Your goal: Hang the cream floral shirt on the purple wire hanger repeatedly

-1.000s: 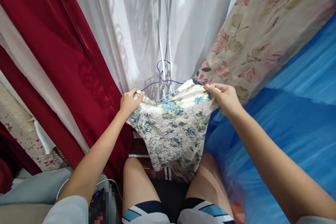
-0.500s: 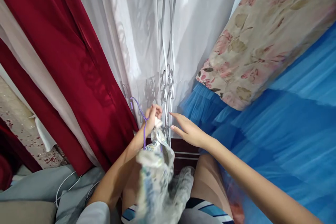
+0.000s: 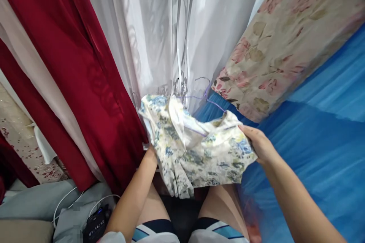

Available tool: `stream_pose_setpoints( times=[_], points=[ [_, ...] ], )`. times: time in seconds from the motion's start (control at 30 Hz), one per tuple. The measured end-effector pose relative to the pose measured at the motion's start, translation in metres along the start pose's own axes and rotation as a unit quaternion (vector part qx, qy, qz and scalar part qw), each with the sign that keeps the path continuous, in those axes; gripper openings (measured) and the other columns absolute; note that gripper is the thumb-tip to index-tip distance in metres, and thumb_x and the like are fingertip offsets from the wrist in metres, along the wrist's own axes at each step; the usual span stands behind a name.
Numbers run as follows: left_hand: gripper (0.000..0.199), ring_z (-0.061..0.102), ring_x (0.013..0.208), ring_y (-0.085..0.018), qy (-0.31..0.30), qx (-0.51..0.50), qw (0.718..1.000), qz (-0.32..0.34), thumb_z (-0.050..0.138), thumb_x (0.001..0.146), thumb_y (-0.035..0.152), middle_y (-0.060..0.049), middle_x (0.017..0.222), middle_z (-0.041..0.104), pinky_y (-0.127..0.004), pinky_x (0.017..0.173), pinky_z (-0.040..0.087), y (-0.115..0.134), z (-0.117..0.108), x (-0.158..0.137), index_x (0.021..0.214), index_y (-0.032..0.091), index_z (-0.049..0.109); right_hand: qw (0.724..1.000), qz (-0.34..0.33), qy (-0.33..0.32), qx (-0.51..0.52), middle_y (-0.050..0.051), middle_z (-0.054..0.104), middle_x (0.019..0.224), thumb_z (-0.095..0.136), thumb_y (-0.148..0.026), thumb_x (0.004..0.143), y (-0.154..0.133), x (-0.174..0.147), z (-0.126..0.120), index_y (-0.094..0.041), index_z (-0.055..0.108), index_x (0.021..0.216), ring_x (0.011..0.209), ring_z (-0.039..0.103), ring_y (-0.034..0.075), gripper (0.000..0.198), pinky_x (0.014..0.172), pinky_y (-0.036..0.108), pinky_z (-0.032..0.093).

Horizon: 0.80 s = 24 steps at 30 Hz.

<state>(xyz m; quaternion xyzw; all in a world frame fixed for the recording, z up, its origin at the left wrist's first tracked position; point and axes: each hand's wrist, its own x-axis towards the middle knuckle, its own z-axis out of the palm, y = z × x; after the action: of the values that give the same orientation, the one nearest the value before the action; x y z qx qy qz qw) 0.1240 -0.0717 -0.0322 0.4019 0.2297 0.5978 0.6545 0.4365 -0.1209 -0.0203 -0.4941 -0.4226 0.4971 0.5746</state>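
A crumpled white fabric garment printed with blue, yellow and green flowers (image 3: 225,152) hangs in the air above the person's thighs, held up between the two hands, with a thin purple hanger (image 3: 205,93) running inside it. Judged from how things lie, getting the hanger in through the neck opening is done: one arm of it enters at the right-hand shoulder, and a piece of purple shows inside the neckline. The cloth is not yet even; the left part is bunched and folded over, and whether the hanger reaches that shoulder cannot be told. The hook stands free, caught on nothing visible. The right hand (image 3: 258,140) pinches the garment's right-hand shoulder edge between thumb and fingers. The left hand (image 3: 152,155) is mostly hidden behind the left side, so its grip cannot be told. Counted, there is one garment, one hanger, one pink-flowered cream cloth (image 3: 256,60) at the right, one bright blue layered tulle cloth (image 3: 322,140) beside it, and one dark device with lit digits (image 3: 96,224) at the lower left. Folds make the dark red drapes (image 3: 82,68) hard to count.
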Motion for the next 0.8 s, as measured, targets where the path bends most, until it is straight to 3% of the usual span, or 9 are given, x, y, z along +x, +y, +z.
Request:
stream_pose_setpoints(
  times=[0.13,0.23,0.4,0.5,0.63,0.8],
  points=[
    [0.065,0.063,0.114,-0.024,0.058,-0.094,0.992,0.067,0.038,0.089,0.072,-0.007,0.104,0.073,-0.034,0.095,0.053,0.009,-0.02,-0.004,0.112,0.019,0.07,1.0,-0.027,0.0,0.0,0.016,0.072,0.066,0.07,-0.037,0.082,-0.041,0.028,0.016,-0.01,0.073,0.082,0.047,0.063,0.02,0.027,0.048,0.03,0.045],
    [0.056,0.057,0.124,-0.025,0.117,-0.08,0.984,0.113,0.058,0.083,0.065,-0.007,0.121,0.068,-0.035,0.107,0.045,0.008,-0.031,-0.014,0.116,0.021,0.068,0.999,-0.02,-0.046,-0.015,0.015,0.072,0.066,0.071,-0.034,0.081,-0.059,0.039,0.031,-0.009,0.073,0.085,0.049,0.065,0.021,0.025,0.048,0.029,0.044],
    [0.043,0.057,0.124,-0.028,0.169,0.04,0.982,0.074,0.076,0.077,0.036,-0.01,0.118,0.07,-0.041,0.11,0.04,-0.017,-0.054,-0.041,0.113,0.015,0.068,0.996,-0.007,-0.051,-0.067,0.015,0.072,0.064,0.075,-0.039,0.077,-0.067,0.038,0.024,-0.01,0.073,0.082,0.047,0.064,0.021,0.029,0.044,0.029,0.042],
    [0.041,0.056,0.125,-0.027,0.163,0.069,0.981,0.078,0.074,0.078,0.035,-0.01,0.118,0.069,-0.041,0.11,0.038,-0.029,-0.057,-0.047,0.113,0.015,0.067,0.995,-0.029,-0.044,-0.083,0.013,0.072,0.065,0.078,-0.04,0.075,-0.072,0.038,0.018,-0.011,0.074,0.085,0.046,0.062,0.019,0.031,0.044,0.028,0.042],
    [0.037,0.057,0.123,-0.025,0.183,0.063,0.976,0.103,0.075,0.076,0.035,-0.008,0.112,0.071,-0.037,0.107,0.041,-0.026,-0.044,-0.037,0.108,0.017,0.068,0.994,-0.04,-0.056,-0.086,0.011,0.071,0.064,0.078,-0.042,0.075,-0.081,0.037,0.026,-0.013,0.075,0.087,0.049,0.062,0.02,0.032,0.045,0.029,0.043],
    [0.031,0.062,0.111,-0.022,0.245,0.064,0.964,0.077,0.075,0.072,0.036,-0.005,0.101,0.071,-0.034,0.099,0.046,-0.031,-0.04,-0.037,0.096,0.018,0.066,0.983,-0.027,-0.122,-0.132,0.008,0.067,0.059,0.075,-0.048,0.076,-0.08,0.027,0.032,-0.014,0.073,0.077,0.043,0.053,0.014,0.034,0.041,0.026,0.037]
  ],
)
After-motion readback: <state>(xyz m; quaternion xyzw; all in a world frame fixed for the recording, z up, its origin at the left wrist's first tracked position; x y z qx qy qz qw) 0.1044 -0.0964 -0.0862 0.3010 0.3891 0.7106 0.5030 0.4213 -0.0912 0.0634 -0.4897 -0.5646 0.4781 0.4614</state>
